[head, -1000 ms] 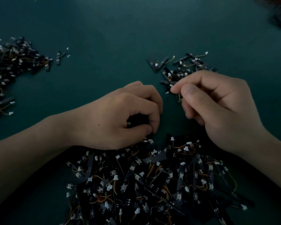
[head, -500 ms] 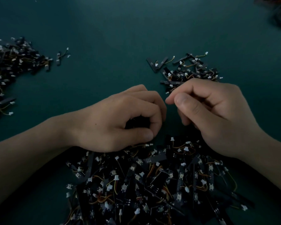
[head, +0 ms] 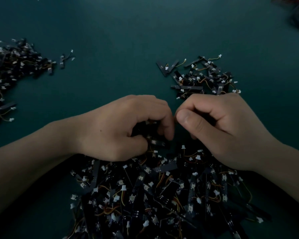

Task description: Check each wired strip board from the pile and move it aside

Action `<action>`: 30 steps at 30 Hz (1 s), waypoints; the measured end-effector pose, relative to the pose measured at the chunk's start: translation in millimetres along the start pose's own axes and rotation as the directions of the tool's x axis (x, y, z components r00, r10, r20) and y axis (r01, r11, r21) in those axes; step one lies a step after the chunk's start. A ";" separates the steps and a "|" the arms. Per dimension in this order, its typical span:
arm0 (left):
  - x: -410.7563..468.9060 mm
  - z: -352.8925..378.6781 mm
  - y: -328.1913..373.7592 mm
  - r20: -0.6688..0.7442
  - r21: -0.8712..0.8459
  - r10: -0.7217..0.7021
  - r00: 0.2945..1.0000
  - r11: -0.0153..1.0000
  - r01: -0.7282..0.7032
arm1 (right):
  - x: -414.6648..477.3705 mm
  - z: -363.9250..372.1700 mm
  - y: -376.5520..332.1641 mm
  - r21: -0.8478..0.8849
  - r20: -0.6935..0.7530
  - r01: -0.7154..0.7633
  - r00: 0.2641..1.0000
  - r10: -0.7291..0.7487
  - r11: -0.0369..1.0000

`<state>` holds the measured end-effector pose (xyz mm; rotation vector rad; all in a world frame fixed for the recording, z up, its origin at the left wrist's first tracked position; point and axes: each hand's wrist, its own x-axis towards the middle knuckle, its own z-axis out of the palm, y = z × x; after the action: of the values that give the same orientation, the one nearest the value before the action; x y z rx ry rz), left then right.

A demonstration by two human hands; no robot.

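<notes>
Strip boards [head: 154,141] in left hand [head: 117,128]

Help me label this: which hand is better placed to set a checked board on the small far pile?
Right hand: that small pile lies beyond its knuckles; the left hand grips strip boards.

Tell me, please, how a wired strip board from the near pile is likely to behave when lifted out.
The strip board looks thin, flat and straight, so probably stiff and light. The wires curve loosely, so the white connector would likely dangle. In the tangled pile, wires may snag and drag neighbours along.
</notes>
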<state>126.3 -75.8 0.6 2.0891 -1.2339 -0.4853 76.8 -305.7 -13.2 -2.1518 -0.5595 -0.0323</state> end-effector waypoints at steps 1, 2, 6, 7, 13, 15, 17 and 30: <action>-0.3 -0.1 -0.8 0.005 -0.005 -0.009 1.000 1.000 0.009 | 0.0 0.0 -0.1 0.002 0.001 -0.002 1.000 0.002 1.000; -1.1 -0.4 -1.5 -0.007 -0.016 -0.022 1.000 1.000 0.022 | -0.1 0.0 -0.2 0.005 0.002 -0.004 1.000 0.004 1.000; -1.6 2.8 -3.8 -0.116 -0.221 -0.087 0.989 0.973 0.060 | 0.2 0.2 -0.3 0.004 -0.003 0.004 1.000 -0.004 1.000; -1.2 2.9 -4.1 -0.139 -0.281 -0.096 0.986 0.958 0.053 | 0.3 0.2 -0.2 0.008 -0.006 0.006 1.000 -0.006 1.000; 1.3 3.1 -8.1 -0.262 -0.348 -0.108 0.959 0.937 0.010 | 0.8 -0.5 -1.9 0.022 0.029 0.038 0.999 -0.038 0.999; 1.4 4.3 -8.4 -0.274 -0.345 -0.107 0.956 0.939 0.006 | 1.0 0.2 -1.4 -0.030 0.022 0.039 0.999 -0.038 0.999; 1.2 5.1 -8.6 -0.292 -0.340 -0.117 0.949 0.940 0.011 | 0.9 0.6 0.0 -0.047 -0.006 0.031 0.999 -0.032 0.998; 0.1 5.1 -7.0 -0.293 -0.252 -0.151 0.944 0.965 0.076 | -0.3 0.0 -1.6 -0.005 -0.118 0.016 0.993 -0.016 1.000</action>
<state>127.7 -75.2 -8.0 1.9481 -0.8328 -0.3211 75.9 -305.1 -12.0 -2.1337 -0.5083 -0.1690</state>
